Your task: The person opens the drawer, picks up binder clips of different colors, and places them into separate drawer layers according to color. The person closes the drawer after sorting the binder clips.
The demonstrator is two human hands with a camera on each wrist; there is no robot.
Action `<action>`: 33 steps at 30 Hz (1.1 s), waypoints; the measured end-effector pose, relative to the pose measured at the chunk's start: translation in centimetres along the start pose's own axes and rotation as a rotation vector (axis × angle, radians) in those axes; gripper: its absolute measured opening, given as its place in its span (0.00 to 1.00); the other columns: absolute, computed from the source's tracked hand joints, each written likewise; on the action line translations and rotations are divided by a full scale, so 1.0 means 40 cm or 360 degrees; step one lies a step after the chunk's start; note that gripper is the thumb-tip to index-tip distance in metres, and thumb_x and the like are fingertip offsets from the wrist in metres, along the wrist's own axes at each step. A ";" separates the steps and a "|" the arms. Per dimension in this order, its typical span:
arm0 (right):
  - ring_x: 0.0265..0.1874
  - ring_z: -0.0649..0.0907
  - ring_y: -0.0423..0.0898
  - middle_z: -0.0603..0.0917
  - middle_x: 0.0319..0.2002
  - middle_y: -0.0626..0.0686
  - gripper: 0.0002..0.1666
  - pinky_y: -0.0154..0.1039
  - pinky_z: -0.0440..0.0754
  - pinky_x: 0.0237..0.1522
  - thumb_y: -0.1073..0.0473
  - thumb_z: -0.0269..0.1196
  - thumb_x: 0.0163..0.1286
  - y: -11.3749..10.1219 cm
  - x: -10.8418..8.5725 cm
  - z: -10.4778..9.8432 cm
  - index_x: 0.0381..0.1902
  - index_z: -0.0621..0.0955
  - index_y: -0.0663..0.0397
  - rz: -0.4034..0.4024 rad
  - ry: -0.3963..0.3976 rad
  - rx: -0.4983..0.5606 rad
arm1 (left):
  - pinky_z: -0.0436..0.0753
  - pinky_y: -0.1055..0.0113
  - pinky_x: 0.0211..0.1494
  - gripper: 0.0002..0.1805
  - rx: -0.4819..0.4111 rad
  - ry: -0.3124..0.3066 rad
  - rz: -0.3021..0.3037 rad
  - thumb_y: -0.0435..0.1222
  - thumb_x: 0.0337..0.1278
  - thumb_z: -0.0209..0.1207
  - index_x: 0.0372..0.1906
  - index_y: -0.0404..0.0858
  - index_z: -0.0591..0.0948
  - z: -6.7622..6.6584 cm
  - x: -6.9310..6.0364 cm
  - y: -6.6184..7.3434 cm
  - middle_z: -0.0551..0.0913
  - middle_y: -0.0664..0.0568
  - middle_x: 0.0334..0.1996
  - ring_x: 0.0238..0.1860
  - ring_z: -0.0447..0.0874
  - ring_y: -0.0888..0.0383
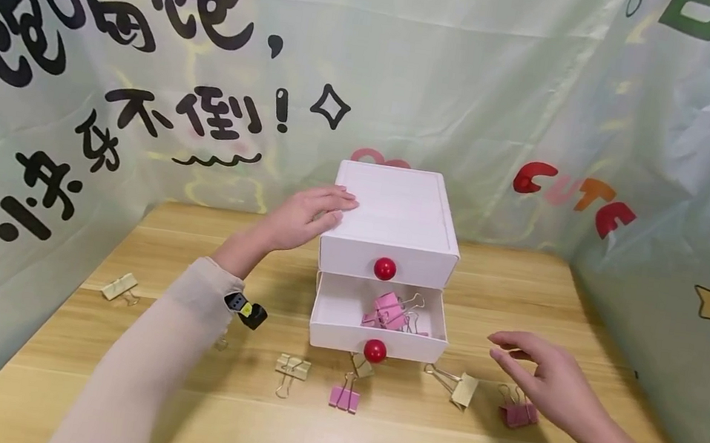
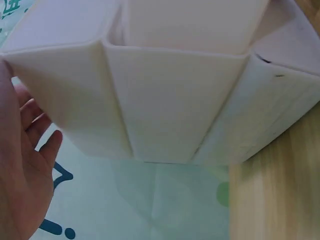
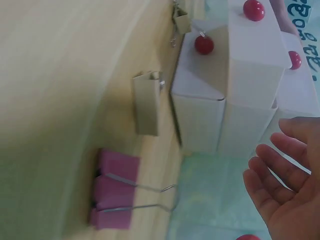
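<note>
A small white drawer cabinet [image 1: 390, 207] with red knobs stands on the table. Its middle drawer [image 1: 326, 336] is pulled out, with several pink binder clips [image 1: 389, 311] piled inside. My left hand [image 1: 304, 219] rests on the cabinet's top left edge, fingers lying over the top; the left wrist view shows the hand [image 2: 22, 165] beside the cabinet's side. Right of the drawer, my right hand [image 1: 546, 378] is in the air, holding nothing, its fingers loosely bent. Close by it on the table are a pink binder clip [image 1: 518, 414] and a cream binder clip [image 1: 463, 391].
More binder clips lie about the wooden table [image 1: 233, 430]: a cream one [image 1: 292, 367] and a pink one [image 1: 344, 399] in front, another cream one [image 1: 119, 285] at far left. A printed cloth [image 1: 468, 79] hangs behind and at both sides.
</note>
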State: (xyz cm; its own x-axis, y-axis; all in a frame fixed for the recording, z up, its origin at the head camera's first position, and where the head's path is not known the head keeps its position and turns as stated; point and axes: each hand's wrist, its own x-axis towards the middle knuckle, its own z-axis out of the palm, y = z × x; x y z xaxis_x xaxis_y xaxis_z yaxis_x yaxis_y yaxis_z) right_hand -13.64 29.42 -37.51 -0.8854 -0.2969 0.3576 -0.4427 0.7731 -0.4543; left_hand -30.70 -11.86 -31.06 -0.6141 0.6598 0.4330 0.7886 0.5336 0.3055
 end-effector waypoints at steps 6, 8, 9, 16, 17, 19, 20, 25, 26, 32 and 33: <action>0.16 0.66 0.32 0.86 0.45 0.49 0.13 0.33 0.73 0.27 0.53 0.65 0.69 0.027 -0.027 0.006 0.49 0.85 0.49 0.0019 -0.0059 -0.0093 | 0.58 0.55 0.73 0.25 0.0100 -0.0142 -0.0038 0.48 0.71 0.50 0.65 0.40 0.76 -0.034 0.008 0.019 0.72 0.48 0.66 0.70 0.62 0.49; 0.21 0.73 0.32 0.86 0.46 0.49 0.14 0.36 0.76 0.29 0.52 0.65 0.68 0.035 -0.035 0.008 0.50 0.84 0.48 0.0024 -0.0061 -0.0137 | 0.58 0.54 0.73 0.26 0.0113 -0.0176 -0.0054 0.49 0.70 0.50 0.66 0.41 0.76 -0.040 0.010 0.026 0.72 0.48 0.66 0.70 0.61 0.49; 0.23 0.74 0.33 0.86 0.46 0.49 0.15 0.37 0.77 0.30 0.52 0.66 0.67 0.039 -0.039 0.008 0.50 0.84 0.48 0.0025 -0.0061 -0.0155 | 0.58 0.55 0.74 0.27 0.0125 -0.0195 -0.0061 0.50 0.71 0.50 0.66 0.41 0.75 -0.040 0.011 0.028 0.71 0.48 0.67 0.71 0.61 0.50; 0.40 0.82 0.46 0.85 0.50 0.53 0.21 0.49 0.81 0.39 0.50 0.67 0.66 0.060 -0.056 0.004 0.53 0.83 0.51 0.0071 -0.0166 -0.0259 | 0.58 0.54 0.74 0.27 0.0148 -0.0243 -0.0084 0.50 0.71 0.48 0.67 0.42 0.74 -0.045 0.011 0.032 0.70 0.48 0.68 0.70 0.61 0.49; 0.44 0.83 0.51 0.84 0.51 0.55 0.23 0.53 0.81 0.41 0.49 0.67 0.66 0.063 -0.056 0.002 0.55 0.82 0.53 0.0094 -0.0193 -0.0253 | 0.58 0.53 0.74 0.27 0.0150 -0.0238 -0.0081 0.50 0.71 0.49 0.67 0.42 0.74 -0.046 0.011 0.031 0.71 0.48 0.67 0.70 0.62 0.49; 0.48 0.82 0.58 0.83 0.52 0.57 0.27 0.58 0.80 0.44 0.46 0.66 0.66 0.071 -0.058 -0.001 0.56 0.81 0.56 0.0151 -0.0249 -0.0225 | 0.58 0.53 0.73 0.26 0.0156 -0.0231 -0.0082 0.50 0.71 0.49 0.67 0.42 0.75 -0.047 0.010 0.031 0.71 0.48 0.67 0.70 0.62 0.49; 0.50 0.82 0.60 0.83 0.53 0.58 0.28 0.59 0.79 0.45 0.45 0.66 0.66 0.075 -0.060 -0.002 0.57 0.80 0.57 0.0184 -0.0275 -0.0217 | 0.58 0.53 0.73 0.26 0.0160 -0.0229 -0.0086 0.50 0.70 0.49 0.66 0.42 0.75 -0.048 0.009 0.030 0.72 0.48 0.67 0.70 0.63 0.49; 0.47 0.83 0.62 0.83 0.52 0.62 0.34 0.60 0.81 0.42 0.42 0.67 0.64 0.093 -0.073 0.001 0.58 0.79 0.61 0.0266 -0.0375 -0.0209 | 0.58 0.52 0.73 0.27 0.0145 -0.0234 -0.0113 0.50 0.69 0.49 0.66 0.43 0.75 -0.048 0.008 0.031 0.71 0.49 0.68 0.71 0.61 0.49; 0.46 0.83 0.63 0.83 0.52 0.63 0.35 0.60 0.81 0.41 0.42 0.68 0.63 0.097 -0.076 0.002 0.58 0.79 0.62 0.0264 -0.0385 -0.0214 | 0.58 0.52 0.74 0.27 0.0137 -0.0235 -0.0116 0.50 0.69 0.49 0.66 0.43 0.75 -0.048 0.008 0.032 0.71 0.49 0.68 0.71 0.61 0.49; 0.43 0.84 0.62 0.84 0.47 0.64 0.31 0.61 0.81 0.40 0.45 0.70 0.60 0.122 -0.095 0.008 0.56 0.81 0.58 0.0267 -0.0469 -0.0166 | 0.57 0.52 0.74 0.27 0.0094 -0.0223 -0.0120 0.50 0.69 0.49 0.67 0.42 0.75 -0.043 0.007 0.033 0.70 0.49 0.68 0.72 0.60 0.49; 0.44 0.84 0.61 0.85 0.46 0.61 0.29 0.60 0.81 0.41 0.46 0.71 0.60 0.125 -0.097 0.010 0.55 0.81 0.56 0.0279 -0.0488 -0.0151 | 0.57 0.52 0.74 0.27 0.0089 -0.0220 -0.0121 0.49 0.69 0.49 0.67 0.42 0.75 -0.042 0.007 0.032 0.70 0.49 0.68 0.72 0.60 0.49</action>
State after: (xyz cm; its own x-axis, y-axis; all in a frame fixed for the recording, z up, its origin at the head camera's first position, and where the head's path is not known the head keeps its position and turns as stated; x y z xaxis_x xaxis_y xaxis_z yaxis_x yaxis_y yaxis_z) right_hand -12.47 34.20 -41.50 -0.9544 -0.2983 0.0130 -0.2779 0.8715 -0.4040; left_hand -29.82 -11.88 -29.11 -0.6734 0.6807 0.2885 0.7391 0.6110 0.2836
